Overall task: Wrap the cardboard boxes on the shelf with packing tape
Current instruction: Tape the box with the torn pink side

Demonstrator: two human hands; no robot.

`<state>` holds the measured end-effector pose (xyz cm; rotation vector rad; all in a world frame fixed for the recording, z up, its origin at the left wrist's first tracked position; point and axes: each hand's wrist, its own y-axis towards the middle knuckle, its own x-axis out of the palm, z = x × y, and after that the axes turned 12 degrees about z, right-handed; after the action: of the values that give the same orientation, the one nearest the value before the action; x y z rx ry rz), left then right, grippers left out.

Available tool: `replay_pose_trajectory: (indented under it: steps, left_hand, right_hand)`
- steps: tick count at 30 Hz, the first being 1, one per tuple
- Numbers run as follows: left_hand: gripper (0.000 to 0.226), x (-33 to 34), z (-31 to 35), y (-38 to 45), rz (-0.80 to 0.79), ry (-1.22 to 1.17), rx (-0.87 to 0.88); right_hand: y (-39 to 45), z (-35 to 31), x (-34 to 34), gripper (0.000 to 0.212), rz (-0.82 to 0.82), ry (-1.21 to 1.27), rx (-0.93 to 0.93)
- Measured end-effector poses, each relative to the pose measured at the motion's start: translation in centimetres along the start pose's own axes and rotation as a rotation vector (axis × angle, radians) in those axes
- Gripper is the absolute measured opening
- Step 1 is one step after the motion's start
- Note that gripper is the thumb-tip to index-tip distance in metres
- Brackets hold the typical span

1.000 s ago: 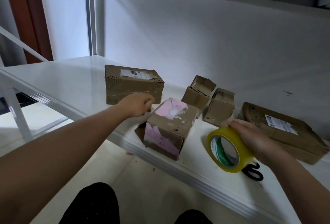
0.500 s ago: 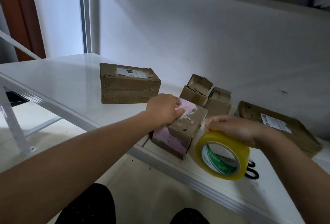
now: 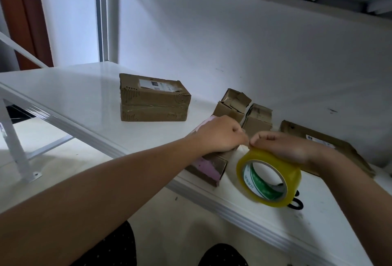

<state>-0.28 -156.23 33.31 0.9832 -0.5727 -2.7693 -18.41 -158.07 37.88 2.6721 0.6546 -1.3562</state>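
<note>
Pink-smeared box (image 3: 209, 165) — battered cardboard.

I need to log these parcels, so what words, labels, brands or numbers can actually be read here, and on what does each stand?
Nothing here can be read as text.
Shipping label on the big box: print and a dark block, too blurred.
Label on the flat box at right: too small and partly hidden.
Green and white core of the tape roll: printed marks, too blurred.
Pink-sided box: no print visible.
</note>
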Motion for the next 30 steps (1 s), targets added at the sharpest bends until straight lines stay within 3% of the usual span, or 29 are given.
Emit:
replay_pose_trajectory:
  steps: [4,6,9,12,16,19,22,27,30]
  left_hand:
    - [0.029,-0.3,1.0,0.4,-0.074,-0.057,-0.155]
    - [0.041,0.0,1.5,0.5,-0.099,-0.091,-0.219]
    - [0.057,0.1,2.1,0.4,-0.062,-0.071,-0.192]
    - [0.045,-0.4,2.4,0.3,-0.054,0.020,-0.109]
    - [0.048,-1.4,3.0,0.3,-0.017,0.139,-0.080]
    - [0.050,-2.6,3.6,0.3,-0.031,0.101,-0.094]
    - [0.037,-3.3,3.6,0.4,-0.014,0.088,-0.085]
    - [0.041,-3.5,1.6,-1.0,0.076,0.174,-0.103]
    - [0.031,-5.3,0.5,-1.3,0.168,0.164,-0.121]
  right_hand:
    - [-0.3,0.4,-0.5,0.027,-0.046,0.111,0.005]
    - [-0.5,0.5,-0.8,0.032,-0.058,0.136,0.002]
    - [-0.6,0.7,-1.1,0.036,-0.045,0.127,-0.026]
    - [-1.0,0.6,-0.9,0.047,-0.045,0.147,-0.025]
    - [-2.2,2.0,-0.3,0.045,-0.171,0.485,0.124]
    - [-2.8,2.7,-0.5,0.037,-0.139,0.665,0.211]
    - [-2.6,1.6,-1.2,0.049,-0.063,0.499,0.238]
    - [-1.4,-1.7,-0.9,0.054,-0.003,0.107,0.112]
    - [-0.7,-2.7,0.9,0.052,-0.062,-0.208,0.069]
